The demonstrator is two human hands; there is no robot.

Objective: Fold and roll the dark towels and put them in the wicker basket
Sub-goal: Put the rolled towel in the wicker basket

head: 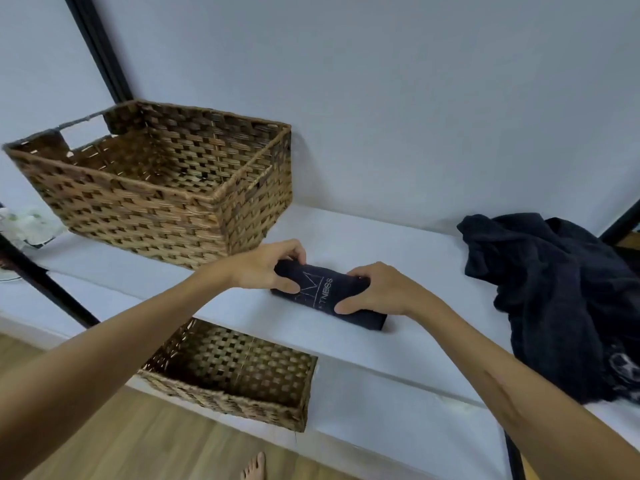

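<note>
One dark towel (329, 296) is already rolled into a tight bundle w/ pale lettering on top; it lies on the white shelf (346, 237), near the centre of the view, just beside the front right corner of the basket (152, 188), which stands at approx. 10 o'clock from it; the left hand (266, 268) grips the left end of the roll, fingers curled over the top and thumb at the near side; the right hand (377, 292) grips the right part in the same way, fingers bent round the cloth, thumb on the front; so both hands are closed round the roll, not wide. The basket inside looks empty as far as I can see, so nothing is put in yet; I judge the rolling of this first towel is done or nearly done, and the placing is the next step. At 3 o'clock from the roll a pile (554, 299) of dark towels lies crumpled, not folded; how many pcs it holds I cannot tell; these are all left to do. A 2nd basket (235, 372) stands lower, under the shelf, at 7 o'clock; it also looks empty.
</note>
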